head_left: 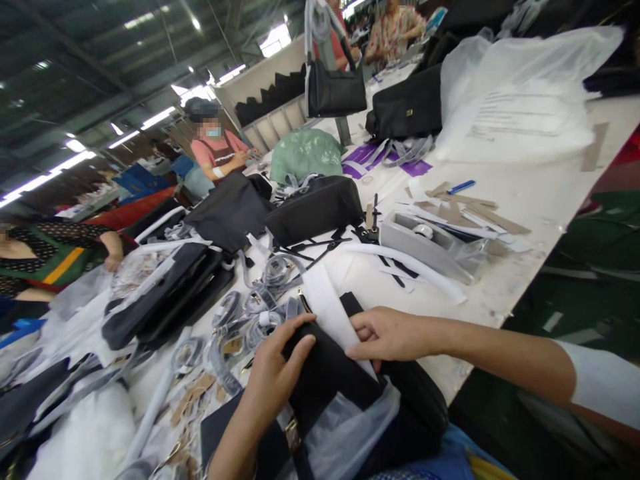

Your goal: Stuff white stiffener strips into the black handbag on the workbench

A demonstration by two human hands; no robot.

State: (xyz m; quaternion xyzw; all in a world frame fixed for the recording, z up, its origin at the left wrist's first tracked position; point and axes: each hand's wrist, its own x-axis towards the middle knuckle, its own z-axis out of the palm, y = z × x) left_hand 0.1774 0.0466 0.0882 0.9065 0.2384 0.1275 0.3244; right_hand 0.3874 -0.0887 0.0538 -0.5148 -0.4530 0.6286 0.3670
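Observation:
A black handbag (320, 363) lies before me at the table's near edge, with clear plastic film (350, 427) and a metal clasp (293, 433) at its front. My left hand (283, 360) rests on the bag's upper edge, its thumb apart from the fingers, which press on the black material. In my right hand (383, 337) a white strip of foam or paper (325, 297) is pinched between thumb and fingers. The strip slants across the bag, its far end past the bag's edge. Beyond my left hand lie several coiled straps (265, 323) wrapped in plastic.
A grey tape dispenser (425, 243) stands on the white table (540, 200), near card strips and a blue pen (461, 187). Black bags (315, 210) and a large plastic bag (520, 100) lie farther back. Co-workers (220, 143) stand across the table and at the left.

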